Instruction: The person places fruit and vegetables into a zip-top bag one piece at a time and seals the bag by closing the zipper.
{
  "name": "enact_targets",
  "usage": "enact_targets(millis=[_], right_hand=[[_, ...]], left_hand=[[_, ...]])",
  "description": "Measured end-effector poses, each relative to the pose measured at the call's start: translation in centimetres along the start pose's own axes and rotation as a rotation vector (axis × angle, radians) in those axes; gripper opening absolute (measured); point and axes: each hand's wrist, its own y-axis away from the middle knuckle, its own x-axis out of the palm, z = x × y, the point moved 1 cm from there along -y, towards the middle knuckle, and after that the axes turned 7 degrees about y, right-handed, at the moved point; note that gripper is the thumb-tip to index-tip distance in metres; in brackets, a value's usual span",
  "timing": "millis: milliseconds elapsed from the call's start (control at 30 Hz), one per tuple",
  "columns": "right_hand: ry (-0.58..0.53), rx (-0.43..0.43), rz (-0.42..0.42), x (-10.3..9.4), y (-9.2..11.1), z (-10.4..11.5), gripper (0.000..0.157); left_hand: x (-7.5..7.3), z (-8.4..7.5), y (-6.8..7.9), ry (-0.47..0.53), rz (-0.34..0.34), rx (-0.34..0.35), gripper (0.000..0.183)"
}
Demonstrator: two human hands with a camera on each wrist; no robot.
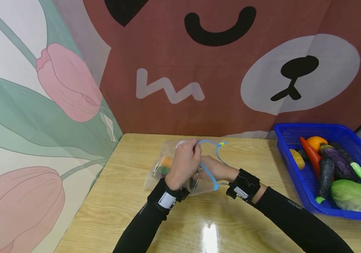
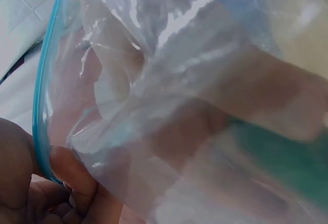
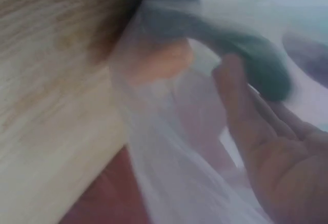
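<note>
Bright head view, glare on tabletop [image 1: 247,225], glinting plastic bag [image 2: 177,44], hazy, blurred right-wrist view

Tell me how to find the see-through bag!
Look at the wooden table. Near its far edge, the person's left hand grips the bag, well to the left of the blue basket. Unlike that solid-coloured basket, it is clear, crinkly plastic with light-blue edging.

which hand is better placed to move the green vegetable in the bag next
Right, probably: the right hand reaches into the bag beside the green vegetable; the left hand grips the bag's blue edge.
</note>
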Motion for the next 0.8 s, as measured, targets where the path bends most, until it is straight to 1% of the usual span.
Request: enact_targets(millis=[33, 133, 167, 200, 300, 400, 500, 567, 667, 733, 800], right_hand=[[0.018, 0.011, -0.001, -0.3, 0.3, 0.1, 0.008], [0.001, 0.065, 0.001, -1.4, 1.4, 0.6, 0.033], [-0.013, 0.087, 0.003, -1.8, 1.8, 0.9, 0.038], [-0.022, 0.105, 0.003, -2.2, 2.3, 1.1, 0.039], [-0.03, 0.147, 0.002, -3.6, 3.7, 1.9, 0.037], [-0.014, 0.177, -0.033, -5.2, 5.5, 2.5, 0.031], [-0.015, 0.197, -0.113, -7.1, 7.5, 2.8, 0.028], [0.014, 0.227, -0.171, -8.5, 8.7, 2.9, 0.026], [0.059, 0.301, -0.239, -10.5, 10.4, 2.6, 0.026], [0.073, 0.367, -0.256, -11.7, 11.4, 2.2, 0.027], [0.07, 0.415, -0.266, -12.6, 12.4, 1.5, 0.03]], left_hand=[[0.1, 0.0, 0.0, -0.001, -0.003, 0.003, 0.023], [0.1, 0.0, -0.2, -0.001, -0.006, 0.013, 0.022], [0.1, -0.1, -0.2, 0.0, -0.005, 0.015, 0.021], [0.2, -0.1, -0.2, 0.002, -0.003, 0.015, 0.021], [0.2, -0.2, -0.3, 0.015, 0.013, 0.005, 0.022], [0.3, -0.3, -0.3, 0.011, 0.016, -0.014, 0.023], [0.4, -0.3, -0.2, 0.009, 0.009, -0.032, 0.025], [0.4, -0.3, -0.2, 0.01, 0.001, -0.037, 0.026], [0.4, -0.2, -0.2, 0.013, -0.002, -0.035, 0.026], [0.3, -0.1, -0.2, 0.016, -0.001, -0.038, 0.026], [0.3, 0.0, -0.1, 0.02, 0.0, -0.043, 0.025]])
